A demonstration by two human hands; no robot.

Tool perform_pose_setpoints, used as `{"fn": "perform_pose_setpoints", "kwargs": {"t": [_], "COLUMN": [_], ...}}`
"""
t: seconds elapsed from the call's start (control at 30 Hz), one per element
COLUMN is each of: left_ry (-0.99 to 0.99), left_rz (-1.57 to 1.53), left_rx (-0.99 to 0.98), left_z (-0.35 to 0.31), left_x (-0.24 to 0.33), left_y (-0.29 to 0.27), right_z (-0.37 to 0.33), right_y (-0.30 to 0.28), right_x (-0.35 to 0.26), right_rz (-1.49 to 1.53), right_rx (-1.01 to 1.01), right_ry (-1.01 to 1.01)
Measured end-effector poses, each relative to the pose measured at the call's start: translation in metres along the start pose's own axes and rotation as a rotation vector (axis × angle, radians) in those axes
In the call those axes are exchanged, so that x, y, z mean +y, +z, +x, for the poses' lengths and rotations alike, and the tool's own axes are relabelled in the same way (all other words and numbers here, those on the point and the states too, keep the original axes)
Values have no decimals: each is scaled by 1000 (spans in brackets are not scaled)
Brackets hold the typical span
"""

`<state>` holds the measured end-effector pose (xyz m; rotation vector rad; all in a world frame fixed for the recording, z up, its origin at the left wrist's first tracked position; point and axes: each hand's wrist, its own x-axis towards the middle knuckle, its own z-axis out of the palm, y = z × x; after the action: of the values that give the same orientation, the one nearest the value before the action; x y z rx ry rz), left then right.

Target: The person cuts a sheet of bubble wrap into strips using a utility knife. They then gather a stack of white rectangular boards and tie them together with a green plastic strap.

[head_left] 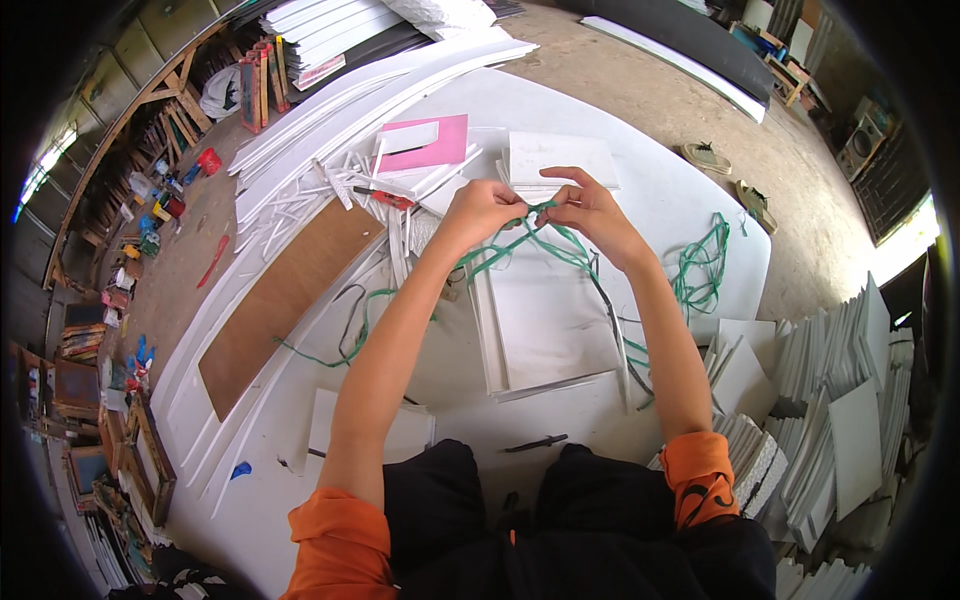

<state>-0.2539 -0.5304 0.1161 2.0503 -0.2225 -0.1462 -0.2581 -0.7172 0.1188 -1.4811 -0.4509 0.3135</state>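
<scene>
Green plastic twine (575, 252) is pinched between the fingertips of my left hand (482, 213) and my right hand (592, 213), which are close together. Where the strands meet between my fingers, a knot or crossing is partly hidden. Several strands hang from there over a stack of flat white panels (555, 335) lying beneath my hands. Another white panel stack (563, 158) sits just beyond my fingers. To the right lies a loose tangle of the same green twine (702, 268). A red-handled cutter (385, 197) rests among white offcuts left of my left hand.
A brown board (285, 300) and long white strips (300, 160) cover the left side. Beyond them is a pink sheet (440, 142). Many white panels (840, 400) stand stacked at the right. A dark strip (535, 443) lies near my knees. Shoes (706, 157) are on the floor.
</scene>
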Motion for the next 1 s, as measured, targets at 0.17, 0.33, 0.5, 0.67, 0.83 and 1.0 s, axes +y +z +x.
{"fn": "perform_pose_setpoints", "kwargs": {"t": [0.17, 0.33, 0.5, 0.67, 0.83, 1.0], "left_ry": [-82, -89, -44, -162, -169, -169], "left_rz": [-211, -156, 53, -109, -132, -97], "left_rx": [-39, -71, 12, -47, -71, -126], "left_z": [-1, -3, -1, -2, -1, -5], "left_x": [-13, -13, -23, -36, -39, -35], "left_y": [3, -3, -7, -10, -10, -14], "right_z": [0, 0, 3, 0, -10, -11], "right_y": [7, 11, 13, 3, -6, -11], "right_x": [-6, -1, -2, -30, -39, -46], "right_rz": [92, -806, -847, 268, 353, 436], "right_rx": [-84, -61, 180, 182, 36, -166], "right_ry": [89, -23, -182, -16, 20, 87]}}
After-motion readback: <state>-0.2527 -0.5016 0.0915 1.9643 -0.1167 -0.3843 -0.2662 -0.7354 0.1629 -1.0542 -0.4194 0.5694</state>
